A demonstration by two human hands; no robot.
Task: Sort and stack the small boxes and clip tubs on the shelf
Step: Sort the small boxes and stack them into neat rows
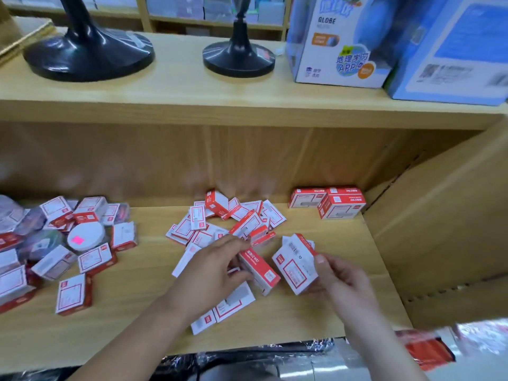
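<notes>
The fingers [320, 261] of our right hand [341, 281] pinched a small sheaf of white-and-red cardboard boxes [295, 264], thumb on the front face, tilted just above the shelf's front right part. The fingers of our left hand [214, 268] curled round a single red-sided box [259, 270], near the sheaf but not touching it.

We judged the sorting barely begun. Only one neat block of stacked boxes [330, 203] stood in the back right corner of the pale wooden shelf [123, 320]. A loose heap of flat boxes [242, 218] lay across the middle, some under our left wrist. Toward the left edge, more boxes were jumbled with clear clip tubs, one showing a round white lid [85, 236]; these needed separating.

A brown cardboard carton [439, 215] crowded the right end, close beside the stacked block.
</notes>
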